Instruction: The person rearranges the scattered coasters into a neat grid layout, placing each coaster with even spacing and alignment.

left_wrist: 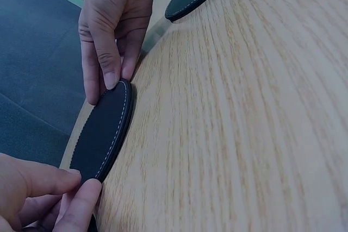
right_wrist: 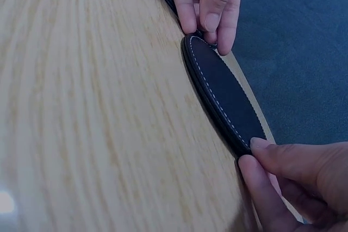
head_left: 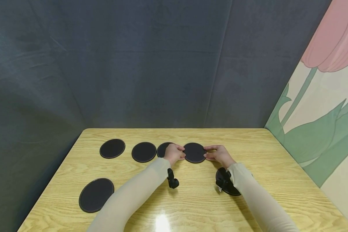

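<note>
A round black disc with a stitched rim [head_left: 195, 152] [left_wrist: 100, 129] [right_wrist: 225, 93] lies near the table's back edge, between the two hands. My left hand [head_left: 174, 154] [left_wrist: 41, 194] [right_wrist: 209, 4] pinches its left edge with thumb and fingers, covering part of another black disc [head_left: 163, 149] just to the left. From the opposite side, my right hand [head_left: 220, 155] [left_wrist: 117, 25] [right_wrist: 304, 180] pinches the right edge between thumb and fingers.
Two more black discs [head_left: 144, 152] [head_left: 112, 148] lie along the back left, and a larger one [head_left: 96, 195] at the front left. Below my right wrist, another disc [head_left: 233, 190] is partly hidden by the wrist camera. A dark curtain [head_left: 150, 71] hangs behind the wooden table [head_left: 191, 206].
</note>
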Demonstrator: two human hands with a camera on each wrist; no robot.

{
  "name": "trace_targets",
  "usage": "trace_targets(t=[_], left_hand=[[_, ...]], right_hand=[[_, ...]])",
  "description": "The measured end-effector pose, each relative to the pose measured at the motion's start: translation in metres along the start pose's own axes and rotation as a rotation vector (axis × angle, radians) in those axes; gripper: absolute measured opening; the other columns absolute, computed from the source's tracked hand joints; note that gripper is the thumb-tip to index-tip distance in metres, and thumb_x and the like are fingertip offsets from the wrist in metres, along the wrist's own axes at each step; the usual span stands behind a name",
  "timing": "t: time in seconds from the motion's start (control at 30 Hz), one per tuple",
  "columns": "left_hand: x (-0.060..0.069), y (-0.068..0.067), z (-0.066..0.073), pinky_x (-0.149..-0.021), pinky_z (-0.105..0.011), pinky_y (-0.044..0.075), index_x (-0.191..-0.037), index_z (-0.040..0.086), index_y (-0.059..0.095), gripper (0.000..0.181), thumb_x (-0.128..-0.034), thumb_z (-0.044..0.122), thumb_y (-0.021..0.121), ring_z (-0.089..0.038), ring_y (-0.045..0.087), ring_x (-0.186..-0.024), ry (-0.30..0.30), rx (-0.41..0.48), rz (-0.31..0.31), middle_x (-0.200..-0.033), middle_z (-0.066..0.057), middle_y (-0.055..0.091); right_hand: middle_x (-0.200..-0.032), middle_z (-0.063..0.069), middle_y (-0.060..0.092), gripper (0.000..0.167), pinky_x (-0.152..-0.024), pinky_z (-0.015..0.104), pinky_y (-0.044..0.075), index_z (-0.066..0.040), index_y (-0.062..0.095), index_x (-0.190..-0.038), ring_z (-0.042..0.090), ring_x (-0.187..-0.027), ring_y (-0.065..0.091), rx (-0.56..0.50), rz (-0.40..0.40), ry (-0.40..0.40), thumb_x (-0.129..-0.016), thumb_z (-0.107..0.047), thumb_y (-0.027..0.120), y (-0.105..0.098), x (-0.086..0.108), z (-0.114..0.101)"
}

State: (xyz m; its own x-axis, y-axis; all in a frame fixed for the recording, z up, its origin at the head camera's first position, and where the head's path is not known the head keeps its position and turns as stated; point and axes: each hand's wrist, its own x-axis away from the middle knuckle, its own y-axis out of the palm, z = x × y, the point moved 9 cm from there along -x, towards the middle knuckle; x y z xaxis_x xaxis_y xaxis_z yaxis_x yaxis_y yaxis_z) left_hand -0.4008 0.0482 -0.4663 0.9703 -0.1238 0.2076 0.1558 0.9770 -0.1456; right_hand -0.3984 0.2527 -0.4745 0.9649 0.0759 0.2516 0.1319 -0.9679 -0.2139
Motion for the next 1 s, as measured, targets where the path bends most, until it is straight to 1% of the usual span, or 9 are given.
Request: trace_targets(t=[0.2, 0.33, 0.43, 0.57, 0.77, 1.0], left_hand=[[0.0047, -0.0002, 0.003, -0.078, -0.031, 0.059, -0.115, -0.008, 0.065, 0.031, -0.0838, -0.013, 0.064, -0.03, 0.07, -0.094, 0.001, -0.001, -0.011, -0.116, -0.023, 0.062], [0.0057, -0.0003, 0.0036, -0.081, -0.033, 0.058, -0.115, -0.007, 0.065, 0.031, -0.0845, -0.012, 0.064, -0.03, 0.069, -0.095, -0.011, 0.004, -0.016, -0.116, -0.023, 0.063], [0.005, -0.0005, 0.0026, -0.082, -0.033, 0.058, -0.115, -0.006, 0.066, 0.031, -0.0844, -0.012, 0.064, -0.029, 0.069, -0.095, -0.019, 0.004, -0.016, -0.115, -0.022, 0.063], [0.0044, -0.0008, 0.0026, -0.081, -0.033, 0.058, -0.114, -0.007, 0.066, 0.031, -0.0843, -0.012, 0.064, -0.029, 0.07, -0.094, -0.017, 0.001, -0.012, -0.116, -0.022, 0.062], [0.0046, -0.001, 0.0027, -0.081, -0.033, 0.058, -0.114, -0.007, 0.066, 0.03, -0.0847, -0.012, 0.064, -0.03, 0.07, -0.094, -0.022, 0.002, -0.007, -0.117, -0.022, 0.062], [0.0055, -0.0009, 0.0032, -0.081, -0.034, 0.058, -0.114, -0.008, 0.065, 0.03, -0.0846, -0.012, 0.064, -0.03, 0.069, -0.094, -0.012, -0.001, -0.01, -0.116, -0.023, 0.061]], right_hand=[[-0.138, 0.031, 0.046, 0.044, -0.074, 0.02, 0.057, 0.01, 0.052, -0.133, 0.007, -0.081, 0.068, 0.011, 0.003, 0.005, -0.09, 0.007, 0.061, 0.0001, -0.0005, 0.0004], [-0.139, 0.03, 0.045, 0.044, -0.074, 0.02, 0.057, 0.01, 0.052, -0.133, 0.007, -0.081, 0.068, 0.018, -0.005, 0.003, -0.09, 0.006, 0.062, -0.0002, -0.0018, 0.0011], [-0.14, 0.031, 0.044, 0.045, -0.073, 0.02, 0.057, 0.01, 0.052, -0.133, 0.007, -0.08, 0.068, 0.012, -0.006, 0.012, -0.09, 0.006, 0.062, -0.0003, -0.0024, 0.0022], [-0.14, 0.031, 0.044, 0.045, -0.073, 0.021, 0.057, 0.01, 0.052, -0.133, 0.007, -0.08, 0.068, 0.009, -0.005, 0.022, -0.09, 0.006, 0.061, -0.0004, -0.0024, 0.0019], [-0.139, 0.03, 0.046, 0.046, -0.072, 0.02, 0.057, 0.009, 0.052, -0.133, 0.007, -0.079, 0.067, 0.026, -0.003, 0.033, -0.089, 0.005, 0.064, 0.0, -0.0015, 0.0015], [-0.139, 0.029, 0.047, 0.047, -0.07, 0.018, 0.056, 0.008, 0.054, -0.132, 0.006, -0.077, 0.067, 0.042, 0.012, 0.047, -0.087, 0.007, 0.066, 0.0004, -0.0015, 0.0008]])
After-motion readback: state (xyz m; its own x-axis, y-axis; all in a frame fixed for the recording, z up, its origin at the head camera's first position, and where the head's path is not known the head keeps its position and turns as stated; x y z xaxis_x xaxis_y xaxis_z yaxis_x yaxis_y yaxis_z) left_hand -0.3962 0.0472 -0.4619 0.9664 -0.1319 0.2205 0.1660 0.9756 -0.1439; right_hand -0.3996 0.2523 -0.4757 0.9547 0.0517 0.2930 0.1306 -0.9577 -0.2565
